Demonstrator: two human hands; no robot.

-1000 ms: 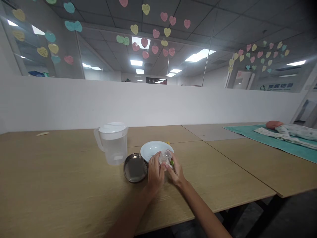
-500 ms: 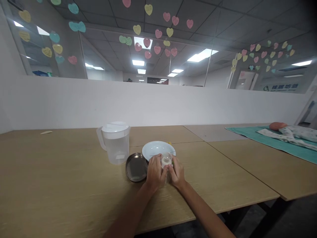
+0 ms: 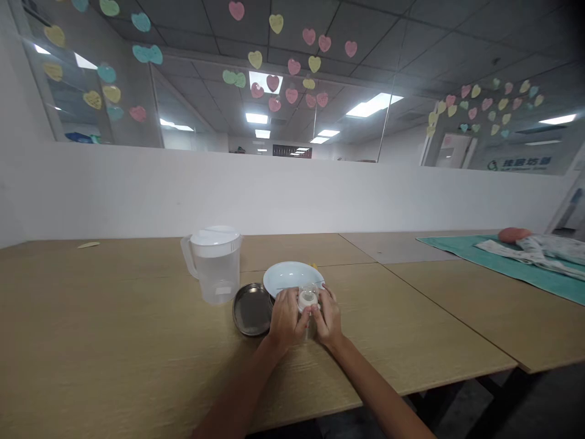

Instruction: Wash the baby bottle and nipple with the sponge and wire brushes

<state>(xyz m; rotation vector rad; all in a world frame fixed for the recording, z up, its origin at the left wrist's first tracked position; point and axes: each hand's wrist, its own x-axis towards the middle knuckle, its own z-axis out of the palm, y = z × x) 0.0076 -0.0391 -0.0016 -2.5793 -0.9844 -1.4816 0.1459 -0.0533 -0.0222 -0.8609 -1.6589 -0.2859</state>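
Observation:
A small baby bottle (image 3: 308, 299) with a white collar stands between my hands at the near side of the bowl. A clear dome cap (image 3: 312, 286) shows at its top, tilted a little to the right. My left hand (image 3: 286, 317) wraps its left side, thumb against the collar. On the other side, my right hand (image 3: 327, 316) closes round it, its thumb at the front and its fingers by the cap. Most of the bottle's clear body is hidden by my hands. Just behind lies a white bowl (image 3: 287, 270), and a round metal dish (image 3: 252, 310) is left of my left hand.
A translucent lidded pitcher (image 3: 218, 268) stands at the left behind the dish. Far right, a teal mat (image 3: 461, 244) bears patterned cloth (image 3: 543, 247) and a reddish-brown rounded object (image 3: 514, 235). A white wall (image 3: 292, 195) bounds the table (image 3: 159, 353) at the back.
The clear cap has shifted up and to the right on the bottle, and more of the white collar shows. My right fingers have moved slightly up. The view has shifted a little.

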